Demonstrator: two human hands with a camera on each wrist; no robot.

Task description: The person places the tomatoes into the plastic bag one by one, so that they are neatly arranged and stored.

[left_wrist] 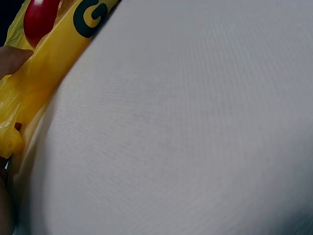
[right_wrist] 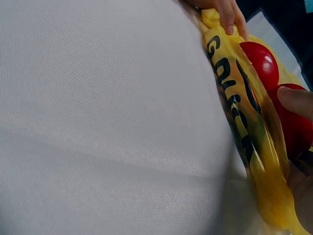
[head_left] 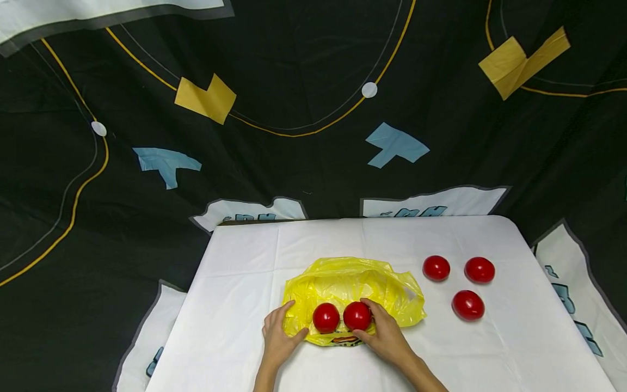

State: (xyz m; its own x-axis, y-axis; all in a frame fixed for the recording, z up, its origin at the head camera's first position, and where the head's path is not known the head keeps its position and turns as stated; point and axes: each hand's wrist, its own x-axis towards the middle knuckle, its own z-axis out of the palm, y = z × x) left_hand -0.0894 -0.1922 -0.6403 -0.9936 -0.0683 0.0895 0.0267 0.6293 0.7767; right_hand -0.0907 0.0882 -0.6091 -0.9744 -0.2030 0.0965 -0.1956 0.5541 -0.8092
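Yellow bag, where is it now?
In the head view, the yellow bag lies on the white table, touched by the left hand, left of three red balls.

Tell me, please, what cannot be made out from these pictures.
Head: the print on the bag, too small to read.
Head: part of the held ball, covered by the right hand.
Left wrist: most of the left hand, cut off by the left edge.
Right wrist: part of the right hand, cut off by the right edge.
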